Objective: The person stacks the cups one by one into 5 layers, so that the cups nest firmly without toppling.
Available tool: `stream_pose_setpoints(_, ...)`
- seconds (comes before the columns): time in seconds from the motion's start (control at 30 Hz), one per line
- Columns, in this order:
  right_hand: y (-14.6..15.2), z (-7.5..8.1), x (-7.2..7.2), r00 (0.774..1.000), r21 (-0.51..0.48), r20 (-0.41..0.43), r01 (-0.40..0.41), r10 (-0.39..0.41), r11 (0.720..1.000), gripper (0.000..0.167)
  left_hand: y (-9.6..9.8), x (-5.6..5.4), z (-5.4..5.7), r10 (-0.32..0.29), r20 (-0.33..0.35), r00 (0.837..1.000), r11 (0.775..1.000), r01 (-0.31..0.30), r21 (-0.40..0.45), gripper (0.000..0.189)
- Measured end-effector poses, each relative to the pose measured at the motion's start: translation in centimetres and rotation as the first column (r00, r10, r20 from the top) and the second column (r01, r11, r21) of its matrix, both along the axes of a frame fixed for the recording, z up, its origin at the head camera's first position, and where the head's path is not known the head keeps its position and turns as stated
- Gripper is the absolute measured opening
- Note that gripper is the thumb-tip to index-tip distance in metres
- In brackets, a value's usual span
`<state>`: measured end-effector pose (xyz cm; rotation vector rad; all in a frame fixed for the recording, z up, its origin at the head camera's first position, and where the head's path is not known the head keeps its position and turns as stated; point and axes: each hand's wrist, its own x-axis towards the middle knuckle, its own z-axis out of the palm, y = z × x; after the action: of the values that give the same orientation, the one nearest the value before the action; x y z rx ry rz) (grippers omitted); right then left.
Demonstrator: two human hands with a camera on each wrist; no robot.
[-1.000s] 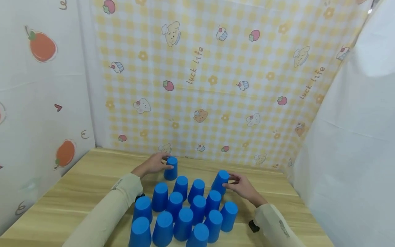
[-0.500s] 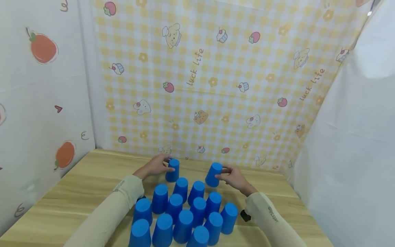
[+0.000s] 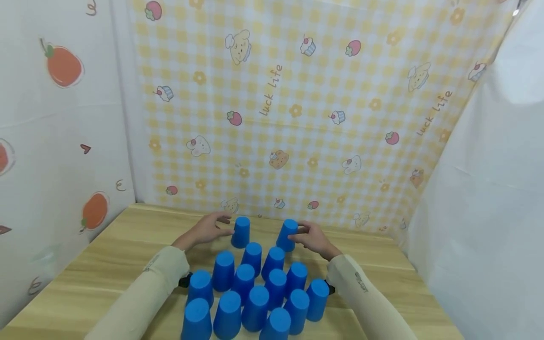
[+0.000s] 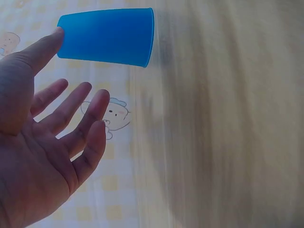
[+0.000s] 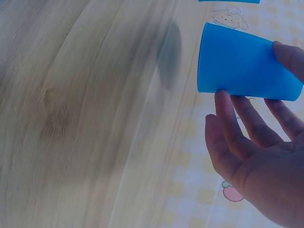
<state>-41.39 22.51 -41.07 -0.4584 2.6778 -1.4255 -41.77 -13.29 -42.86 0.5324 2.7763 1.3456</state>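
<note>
Left hand (image 3: 206,230) had fingers apart. Right hand (image 3: 314,238) clamped blue cup (image 5: 244,66) near worktop's (image 3: 374,264) back edge, mouth down, long axis roughly vertical.

We see two plain blue cups at the far side of the table (image 3: 93,264), both upside down, narrow closed end up and wide rim down. The left cup (image 3: 241,233) stands upright just beside the left hand (image 3: 205,229), whose fingers are spread away from it; the thumb is at its closed end, though we cannot tell whether they touch. The right cup (image 3: 285,238) is pinched between the thumb and fingers of the right hand (image 3: 314,237), its rim seemingly just above the wood. A gap separates the pair. Nearer us, we see more matching cups (image 3: 255,308) grouped closely, also upside down.
</note>
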Motion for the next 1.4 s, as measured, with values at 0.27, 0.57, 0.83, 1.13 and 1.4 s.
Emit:
stream_pose_setpoints(0.27,-1.0,0.0,-0.5,1.000,0.004,0.008,-0.005,0.005,1.000,0.043,-1.6,2.0,0.6,-0.056,-0.055,0.997,0.998,0.055,-0.025,0.058)
stream_pose_setpoints(0.57,-2.1,-0.9,-0.9,1.000,-0.008,0.005,-0.031,0.031,1.000,0.044,-2.2,4.4,1.2,-0.281,0.035,0.959,0.958,0.282,-0.040,0.044)
stream_pose_setpoints(0.83,-3.5,-1.7,-1.1,0.995,-0.051,0.050,-0.085,0.087,0.995,0.047,-2.2,6.6,1.1,-0.383,0.147,0.912,0.918,0.393,-0.044,0.044)
stream_pose_setpoints(1.13,-4.0,-2.1,-1.1,0.994,-0.051,0.063,-0.088,0.091,0.995,0.047,-2.3,6.9,1.1,-0.353,0.073,0.933,0.925,0.360,-0.125,0.036)
stream_pose_setpoints(1.4,-4.7,-2.1,-1.6,0.992,-0.068,0.032,-0.118,0.120,0.991,0.047,-2.5,6.7,2.0,-0.174,-0.013,0.985,0.940,0.162,-0.301,0.035)
